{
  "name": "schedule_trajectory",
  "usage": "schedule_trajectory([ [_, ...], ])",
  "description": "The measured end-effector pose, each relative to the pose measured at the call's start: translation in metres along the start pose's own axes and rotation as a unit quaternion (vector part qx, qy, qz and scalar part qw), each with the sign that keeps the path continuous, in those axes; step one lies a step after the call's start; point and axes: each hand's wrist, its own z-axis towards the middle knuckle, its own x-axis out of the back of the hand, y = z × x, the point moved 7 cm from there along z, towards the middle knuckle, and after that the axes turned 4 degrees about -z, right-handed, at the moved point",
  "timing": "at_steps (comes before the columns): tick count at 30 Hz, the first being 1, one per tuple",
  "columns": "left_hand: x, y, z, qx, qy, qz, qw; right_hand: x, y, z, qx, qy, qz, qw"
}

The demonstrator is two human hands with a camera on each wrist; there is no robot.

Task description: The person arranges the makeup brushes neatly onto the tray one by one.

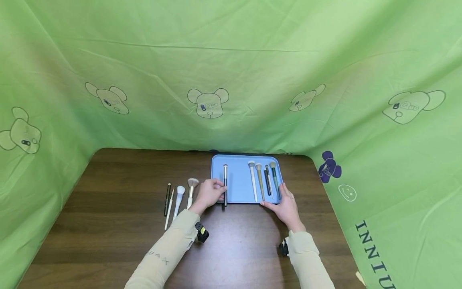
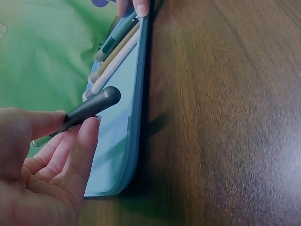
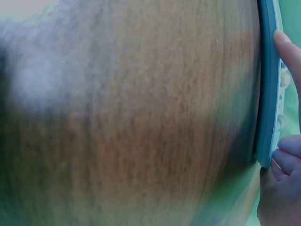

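My left hand pinches a makeup brush with a dark handle between thumb and fingers. The brush is held over the left part of a blue tray, bristle end pointing away and handle end reaching past the front rim. In the left wrist view, the thick rounded black handle of the makeup brush sticks out beyond the fingertips. At the tray's front right corner, my right hand grips the edge, thumb along the front rim and fingers at the right side. The right wrist view shows the thumb on the tray rim.
Several makeup brushes lie in the tray's right half, among them a white brush and a green brush. More lie on the wooden table left of the tray, including a pale blue brush. A green curtain surrounds the table.
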Motion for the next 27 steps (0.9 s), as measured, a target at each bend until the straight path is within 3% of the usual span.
schedule_trajectory([
  [7,-0.006,0.000,0.008,-0.001,-0.002,0.004,1.0000,-0.001,0.001,0.000,0.001,0.005,-0.002,1.000],
  [18,-0.025,0.002,0.021,0.026,-0.011,-0.013,0.9995,-0.001,0.001,0.000,0.000,0.000,0.002,1.000],
  [27,-0.039,0.013,0.032,0.019,-0.013,-0.020,0.9995,0.000,0.002,0.001,0.004,0.003,0.005,1.000],
])
